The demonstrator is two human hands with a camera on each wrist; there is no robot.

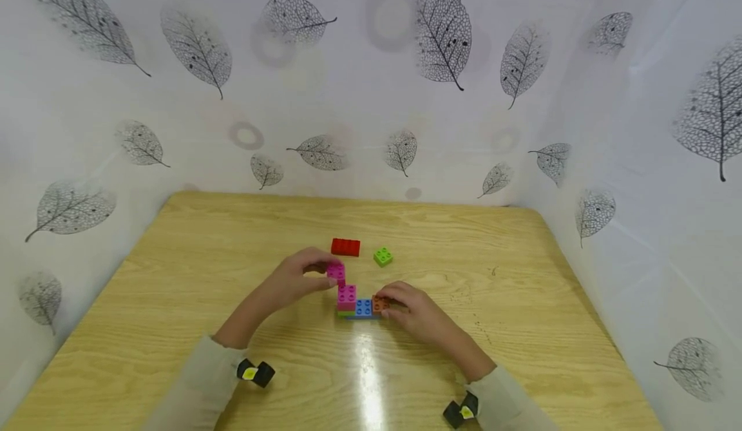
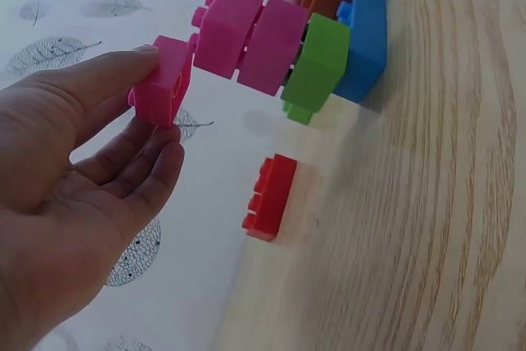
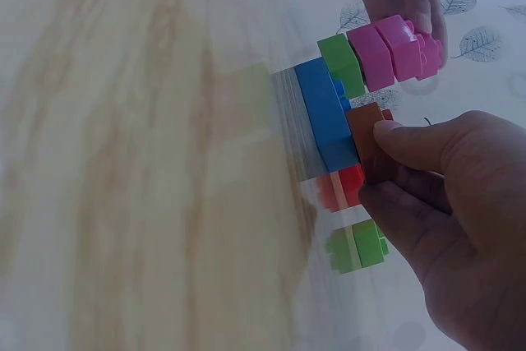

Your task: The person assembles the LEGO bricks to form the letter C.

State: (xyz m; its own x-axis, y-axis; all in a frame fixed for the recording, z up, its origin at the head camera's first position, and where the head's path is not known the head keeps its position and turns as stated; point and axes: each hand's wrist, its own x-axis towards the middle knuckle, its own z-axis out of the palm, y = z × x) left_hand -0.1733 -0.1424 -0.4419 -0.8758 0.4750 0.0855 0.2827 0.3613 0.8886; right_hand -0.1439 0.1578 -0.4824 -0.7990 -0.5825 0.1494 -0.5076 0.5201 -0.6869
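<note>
My left hand (image 1: 301,275) pinches a pink toy brick (image 2: 163,80) between thumb and fingers, just above a built stack. That stack has two pink bricks (image 2: 251,37) over a green brick (image 2: 317,59), which sits on one end of a long blue brick (image 1: 363,307) on the table. At the blue brick's other end is an orange-brown brick (image 3: 369,139). My right hand (image 1: 420,312) grips this brick with thumb and fingertips. In the left wrist view, the held pink brick is close to the studs of the top pink one; whether they touch I cannot tell.
A red brick (image 1: 345,247) and a small lime-green brick (image 1: 383,256) lie loose on the wooden table (image 1: 232,225) beyond the stack. A white curtain with a leaf print (image 1: 348,96) surrounds the back and sides of the table.
</note>
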